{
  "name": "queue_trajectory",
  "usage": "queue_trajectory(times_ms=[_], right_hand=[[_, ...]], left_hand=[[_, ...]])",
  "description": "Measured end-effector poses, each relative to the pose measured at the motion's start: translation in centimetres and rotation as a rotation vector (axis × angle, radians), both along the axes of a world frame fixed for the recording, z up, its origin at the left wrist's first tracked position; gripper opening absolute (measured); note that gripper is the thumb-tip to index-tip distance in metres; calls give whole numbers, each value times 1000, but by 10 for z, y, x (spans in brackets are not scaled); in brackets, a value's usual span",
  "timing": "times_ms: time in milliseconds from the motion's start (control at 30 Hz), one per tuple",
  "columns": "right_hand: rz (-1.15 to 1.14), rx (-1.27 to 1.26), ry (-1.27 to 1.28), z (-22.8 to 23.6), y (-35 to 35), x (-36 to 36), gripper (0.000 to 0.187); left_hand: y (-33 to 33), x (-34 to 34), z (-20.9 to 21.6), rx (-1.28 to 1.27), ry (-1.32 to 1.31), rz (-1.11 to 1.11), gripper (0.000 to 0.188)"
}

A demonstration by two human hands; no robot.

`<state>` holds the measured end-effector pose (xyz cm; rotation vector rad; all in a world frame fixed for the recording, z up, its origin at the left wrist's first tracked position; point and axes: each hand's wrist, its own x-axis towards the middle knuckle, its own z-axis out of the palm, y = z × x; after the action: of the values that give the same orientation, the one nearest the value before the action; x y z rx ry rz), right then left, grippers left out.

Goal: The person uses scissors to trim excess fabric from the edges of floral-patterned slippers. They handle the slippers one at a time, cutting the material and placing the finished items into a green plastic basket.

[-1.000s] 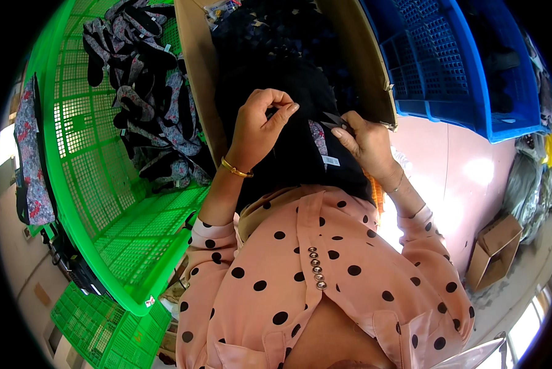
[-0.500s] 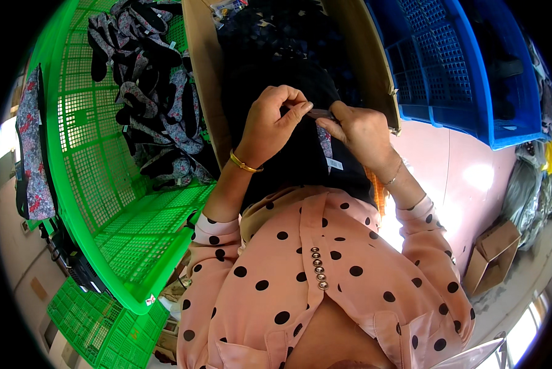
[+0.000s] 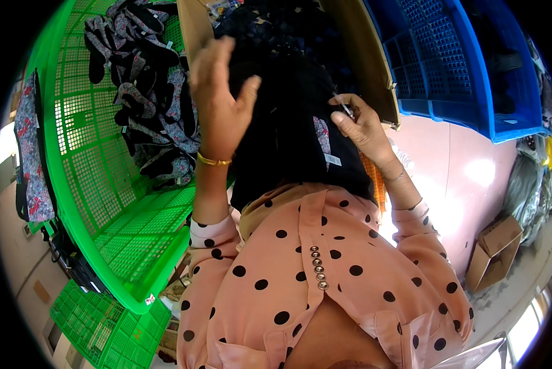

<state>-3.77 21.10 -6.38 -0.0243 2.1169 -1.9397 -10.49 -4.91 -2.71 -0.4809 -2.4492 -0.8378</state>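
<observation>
Your left hand (image 3: 217,101): raised, fingers spread, holding nothing. Your right hand (image 3: 363,126): pinching a thin tool (image 3: 343,107) against the black garment (image 3: 288,123), which lies on your lap before the cardboard box (image 3: 374,67). Green crate (image 3: 79,154): patterned garments (image 3: 147,92).

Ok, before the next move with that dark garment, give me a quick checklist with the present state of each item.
1. Right hand pinching a thin tool at the black garment: ok.
2. Left hand gripping the garment: not ok, raised, fingers spread.
3. Garment resting on the lap: ok.
4. Cardboard box open behind the garment: ok.
5. Green crate within the left hand's reach, patterned pieces inside: ok.
6. What the tool is: cannot tell.
</observation>
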Motion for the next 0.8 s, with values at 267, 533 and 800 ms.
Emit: queue_trajectory(times_ms=[267, 533, 800], right_hand=[[18, 99, -4, -6, -18, -4, 31], [28, 210, 156, -13, -13, -6, 27], [154, 686, 263, 13, 8, -1, 48]], left_hand=[[46, 35, -15, -106, -46, -257, 12], [46, 27, -21, -81, -132, -399, 12], [24, 21, -20, 763, -657, -285, 7]])
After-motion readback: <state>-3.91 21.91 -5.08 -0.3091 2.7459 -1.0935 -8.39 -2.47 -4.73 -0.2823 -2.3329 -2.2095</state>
